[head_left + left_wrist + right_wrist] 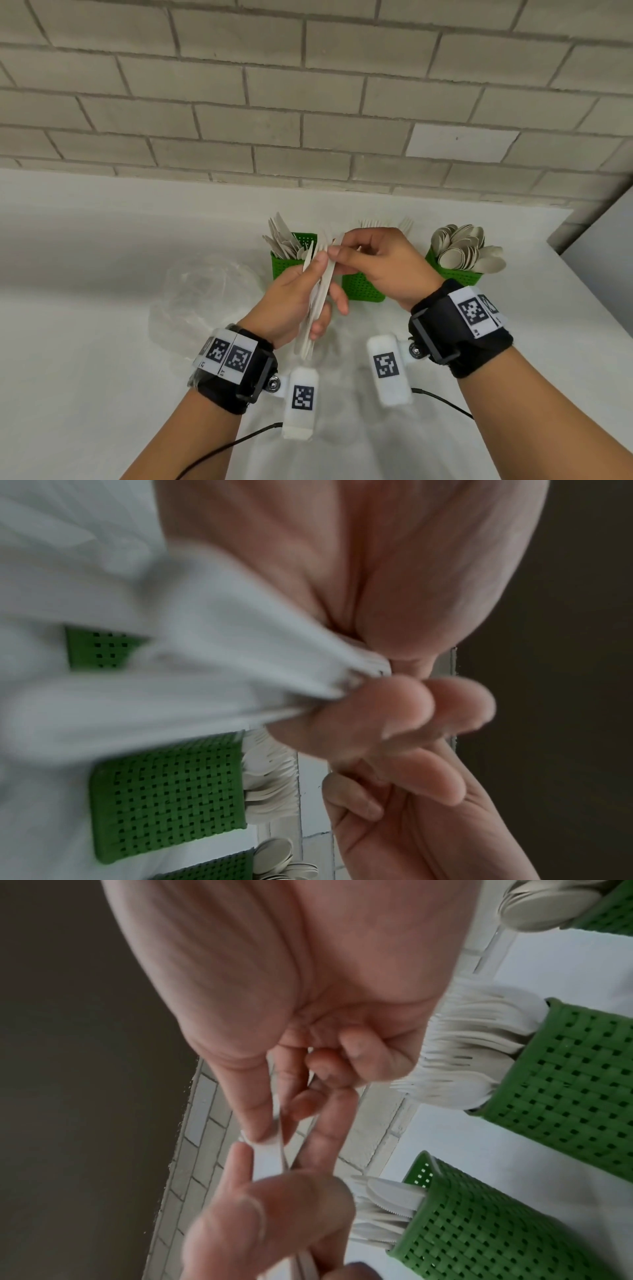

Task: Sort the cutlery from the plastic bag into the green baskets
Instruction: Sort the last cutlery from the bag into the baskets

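I am holding a bundle of pale cutlery upright above the white table with my left hand curling round it, while my right hand is pinching the top of one piece, just near of three green baskets standing along the brick wall, the crumpled plastic bag lying left and bare tabletop spreading near and left. The right wrist view is showing serrated knives in one basket and forks in the next, which the head view blurs; the head view alone is showing spoons filling the right basket.
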`<state>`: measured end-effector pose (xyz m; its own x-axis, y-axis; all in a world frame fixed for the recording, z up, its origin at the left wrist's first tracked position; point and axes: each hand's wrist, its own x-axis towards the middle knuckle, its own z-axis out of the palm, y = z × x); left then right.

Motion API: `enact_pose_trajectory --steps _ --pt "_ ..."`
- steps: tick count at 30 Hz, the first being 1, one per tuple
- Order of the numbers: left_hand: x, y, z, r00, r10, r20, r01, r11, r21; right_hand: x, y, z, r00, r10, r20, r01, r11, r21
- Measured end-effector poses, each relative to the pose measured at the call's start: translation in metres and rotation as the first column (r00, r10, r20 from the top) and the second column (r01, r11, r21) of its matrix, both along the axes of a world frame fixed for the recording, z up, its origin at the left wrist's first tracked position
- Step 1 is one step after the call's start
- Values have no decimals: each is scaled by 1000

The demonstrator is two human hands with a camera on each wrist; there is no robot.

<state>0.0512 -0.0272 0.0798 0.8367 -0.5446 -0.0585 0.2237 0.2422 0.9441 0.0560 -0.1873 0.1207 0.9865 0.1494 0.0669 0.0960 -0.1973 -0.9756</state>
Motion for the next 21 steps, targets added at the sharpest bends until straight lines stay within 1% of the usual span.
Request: enact_pose_trajectory --steps 4,6,7,8,9,10,11,12,13,14,15,16,17,18,19,21 --pt "0 -4 -1 998 36 48 -37 999 25 1 -3 0 994 -104 31 104 994 -15" --pt "-1 -5 -4 998 64 29 -64 998 -3 2 -4 0 988 -152 40 153 988 -32" --pt "0 -4 -5 997 72 12 -72 997 -17 4 -3 -1 980 -196 43 197 980 -6" --pt "0 -3 -6 997 73 -5 -73 997 -25 5 -3 -2 967 -254 37 250 965 73" --pt "0 -2 -6 997 69 -22 -70 997 -27 6 -1 0 949 -314 19 305 932 197" --pt "0 0 -6 998 60 -30 -61 998 -19 8 -1 1 929 -369 7 348 881 319" --pt "0 1 -6 999 47 -26 -48 999 -6 8 -1 5 916 -402 -5 371 841 393" --pt "0 2 -4 999 32 -14 -32 999 13 8 -1 7 913 -407 -11 378 838 393" --pt "0 3 -3 1000 15 3 -15 999 34 6 0 8 929 -370 -11 354 878 322" --pt "-1 3 -2 1000 -4 21 3 999 52 4 2 8 957 -291 -12 287 937 198" --pt "-1 2 -1 999 -20 33 18 998 62 1 5 7 984 -177 -29 179 981 81" --pt "-2 2 -1 999 -27 35 25 998 62 -1 6 4 997 -68 -46 68 998 10" --pt "-2 2 -2 999 -25 31 24 998 55 -1 7 1 999 -7 -44 6 1000 -23" --pt "-1 3 -3 1000 -14 28 13 999 42 0 7 -2 1000 -13 -12 13 999 -44" --pt "-1 3 -4 1000 8 29 -9 1000 28 1 6 -3 997 -67 28 68 997 -47" --pt "0 4 -7 995 85 51 -86 996 11 5 2 -4 969 -228 92 232 972 -29"
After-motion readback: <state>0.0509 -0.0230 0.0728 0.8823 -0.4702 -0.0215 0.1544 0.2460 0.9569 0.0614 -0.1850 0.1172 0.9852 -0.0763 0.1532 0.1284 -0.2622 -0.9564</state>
